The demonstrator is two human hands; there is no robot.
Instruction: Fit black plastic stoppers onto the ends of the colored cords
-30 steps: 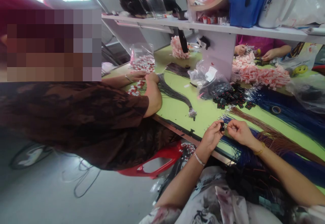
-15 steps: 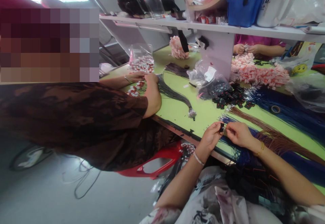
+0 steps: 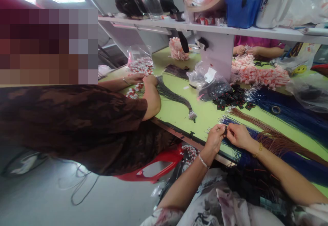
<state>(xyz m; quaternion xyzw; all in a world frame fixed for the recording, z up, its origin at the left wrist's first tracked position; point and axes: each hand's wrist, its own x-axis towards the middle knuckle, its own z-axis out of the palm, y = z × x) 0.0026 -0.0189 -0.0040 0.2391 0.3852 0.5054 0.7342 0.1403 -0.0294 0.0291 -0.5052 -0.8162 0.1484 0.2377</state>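
My left hand (image 3: 215,137) is closed on a small black plastic connector (image 3: 225,130), held upright at the table's front edge. My right hand (image 3: 238,135) meets it from the right, thumb and fingers pinched against the connector's side. Whatever sits between those right fingertips is too small and covered to name. Just behind both hands lie blue wires (image 3: 227,119) with metal-tipped ends. A bundle of brown wires (image 3: 273,137) runs off to the right beneath my right wrist. Farther back is a loose pile of black connectors (image 3: 229,98).
A co-worker's arm (image 3: 152,97) reaches over the table at left, near a grey wire bundle (image 3: 176,96). Pink-white connectors (image 3: 269,75) are heaped behind, before another person's hands. A shelf (image 3: 215,28) crosses above; a red chair (image 3: 153,171) stands below left.
My right hand has closed in on the connector, and the hands now almost touch. Less of the connector shows. The whole view has shifted slightly.
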